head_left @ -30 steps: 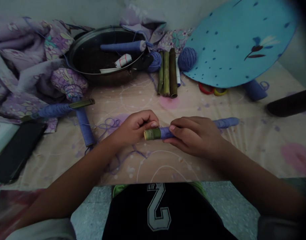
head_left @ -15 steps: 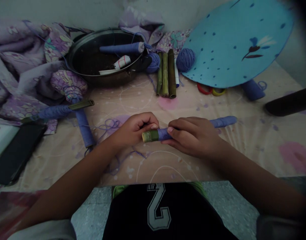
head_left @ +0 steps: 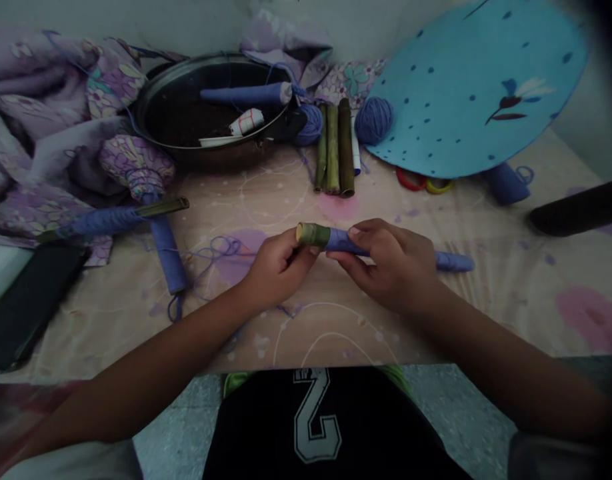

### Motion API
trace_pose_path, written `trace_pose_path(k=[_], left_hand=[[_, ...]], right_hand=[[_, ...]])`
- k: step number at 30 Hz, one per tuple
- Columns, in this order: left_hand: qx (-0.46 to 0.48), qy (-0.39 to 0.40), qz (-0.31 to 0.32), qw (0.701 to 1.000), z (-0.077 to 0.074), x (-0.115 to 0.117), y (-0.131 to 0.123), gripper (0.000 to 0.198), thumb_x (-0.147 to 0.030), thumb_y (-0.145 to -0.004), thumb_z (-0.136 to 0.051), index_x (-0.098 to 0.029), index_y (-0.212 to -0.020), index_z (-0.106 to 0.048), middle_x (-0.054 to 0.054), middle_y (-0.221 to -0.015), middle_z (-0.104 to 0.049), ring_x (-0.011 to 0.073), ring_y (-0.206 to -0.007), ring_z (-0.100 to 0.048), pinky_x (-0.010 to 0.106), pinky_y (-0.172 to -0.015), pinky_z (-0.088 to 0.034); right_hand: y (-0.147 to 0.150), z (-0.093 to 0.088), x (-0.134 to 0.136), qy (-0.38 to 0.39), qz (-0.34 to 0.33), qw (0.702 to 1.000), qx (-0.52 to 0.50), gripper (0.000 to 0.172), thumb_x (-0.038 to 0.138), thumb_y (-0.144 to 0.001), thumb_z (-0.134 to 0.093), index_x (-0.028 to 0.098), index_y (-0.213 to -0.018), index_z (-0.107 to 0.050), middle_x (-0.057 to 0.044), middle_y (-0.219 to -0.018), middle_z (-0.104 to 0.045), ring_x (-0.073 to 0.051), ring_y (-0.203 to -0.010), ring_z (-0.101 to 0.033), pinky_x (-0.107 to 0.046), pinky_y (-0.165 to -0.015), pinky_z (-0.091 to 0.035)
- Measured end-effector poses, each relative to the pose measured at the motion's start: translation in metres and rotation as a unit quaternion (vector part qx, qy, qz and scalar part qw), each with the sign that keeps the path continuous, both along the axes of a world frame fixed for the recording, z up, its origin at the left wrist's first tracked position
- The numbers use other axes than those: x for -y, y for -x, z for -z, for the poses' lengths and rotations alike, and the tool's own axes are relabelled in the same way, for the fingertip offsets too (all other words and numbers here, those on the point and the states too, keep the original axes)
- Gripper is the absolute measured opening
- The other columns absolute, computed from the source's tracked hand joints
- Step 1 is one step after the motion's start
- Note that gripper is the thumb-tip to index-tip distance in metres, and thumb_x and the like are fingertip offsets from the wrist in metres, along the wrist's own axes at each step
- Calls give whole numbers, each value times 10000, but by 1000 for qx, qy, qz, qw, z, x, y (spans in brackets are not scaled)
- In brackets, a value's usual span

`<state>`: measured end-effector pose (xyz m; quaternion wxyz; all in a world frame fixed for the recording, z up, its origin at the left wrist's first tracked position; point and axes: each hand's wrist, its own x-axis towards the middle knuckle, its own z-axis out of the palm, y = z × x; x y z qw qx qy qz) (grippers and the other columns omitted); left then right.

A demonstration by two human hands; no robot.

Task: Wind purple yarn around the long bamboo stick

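My hands hold a bamboo stick wrapped in blue-violet yarn [head_left: 346, 241] above the patterned sheet. My left hand [head_left: 279, 267] grips it just behind the bare green bamboo end [head_left: 312, 234], which points up and to the left. My right hand [head_left: 386, 263] curls around the wrapped middle, with its fingers close to my left fingertips. The far wrapped end [head_left: 453, 262] sticks out past my right hand, pointing right. A thin strand of loose blue yarn [head_left: 219, 248] lies on the sheet left of my left hand.
A metal basin [head_left: 186, 67] holds a wrapped stick [head_left: 246, 94]. Bamboo pieces [head_left: 333, 150] stand between blue yarn balls [head_left: 374, 121]. Further wrapped sticks [head_left: 103, 221] lie left, beside crumpled floral cloth [head_left: 41, 127] and a black phone [head_left: 31, 303]. A blue paper sheet [head_left: 466, 93] lies right.
The stick has swung in my hands: its green end has risen and its far end has dropped. My left hand has moved up with the green end.
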<state>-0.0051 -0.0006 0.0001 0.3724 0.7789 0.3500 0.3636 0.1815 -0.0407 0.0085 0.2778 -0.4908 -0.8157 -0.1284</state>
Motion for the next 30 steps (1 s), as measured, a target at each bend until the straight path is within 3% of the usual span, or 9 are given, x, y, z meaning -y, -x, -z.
trace_pose_path(k=[5,9,11,14,15,17,25,27,30], left_hand=[[0,25,-14,1000,-1,7,-3,200,-294,-884,-438,-156,-773,-530,-27,-620,-516,70,-539,-440,192,-485,-360],[-90,-107,3,990,-3,5,4,186,-263,-893,-436,-152,-820,-567,-19,-628,-569,65,-520,-471,193,-490,-363],[-182,-238,17,954,-6,2,9,176,-221,-891,-424,-148,-824,-570,3,-667,-607,84,-558,-510,218,-516,-367],[-302,-426,46,852,-15,-2,16,174,-162,-880,-420,-145,-804,-576,24,-684,-622,125,-612,-546,263,-540,-354],[-320,-464,54,824,-19,-3,17,173,-146,-875,-427,-148,-783,-573,20,-664,-611,132,-609,-544,272,-539,-346],[-338,-493,62,799,-24,-3,18,166,-131,-868,-441,-153,-765,-569,11,-647,-595,135,-602,-536,280,-540,-339],[-329,-441,115,827,-23,-12,20,179,-167,-881,-431,-151,-785,-581,14,-689,-605,143,-627,-525,283,-571,-343],[-328,-396,132,847,-22,-13,21,191,-198,-887,-431,-148,-782,-582,14,-683,-600,144,-623,-525,279,-570,-340],[-315,-268,168,895,-22,-14,21,207,-224,-898,-414,-154,-796,-580,7,-706,-610,126,-635,-534,250,-594,-362]], right_hand=[[2,-3,-1,57,49,997,-2,302,443,-890,-448,165,-897,-563,-97,-837,-646,-188,-706,-605,-285,-586,-425],[3,-6,-3,96,72,993,7,360,486,-905,-383,169,-866,-549,-79,-768,-644,-183,-656,-585,-267,-528,-358],[3,-8,-3,124,68,990,17,362,486,-909,-374,172,-844,-541,-69,-750,-643,-176,-633,-575,-258,-513,-321],[5,-13,-3,188,57,980,40,351,475,-909,-379,169,-836,-534,-55,-729,-632,-160,-589,-551,-249,-498,-266],[6,-14,-3,207,52,976,47,347,470,-910,-380,167,-839,-533,-53,-729,-629,-155,-578,-542,-248,-497,-251],[6,-16,-3,232,42,970,61,330,451,-911,-380,164,-852,-533,-53,-732,-627,-150,-563,-527,-249,-499,-229],[4,-20,-2,281,-34,950,132,263,385,-908,-399,167,-884,-544,-41,-716,-617,-145,-556,-504,-264,-516,-188],[4,-22,-2,290,-57,944,147,252,370,-909,-401,167,-880,-547,-40,-727,-617,-145,-567,-511,-267,-520,-189],[2,-22,-2,296,-87,938,161,276,382,-920,-384,168,-879,-553,-36,-719,-608,-149,-575,-522,-270,-524,-198]])
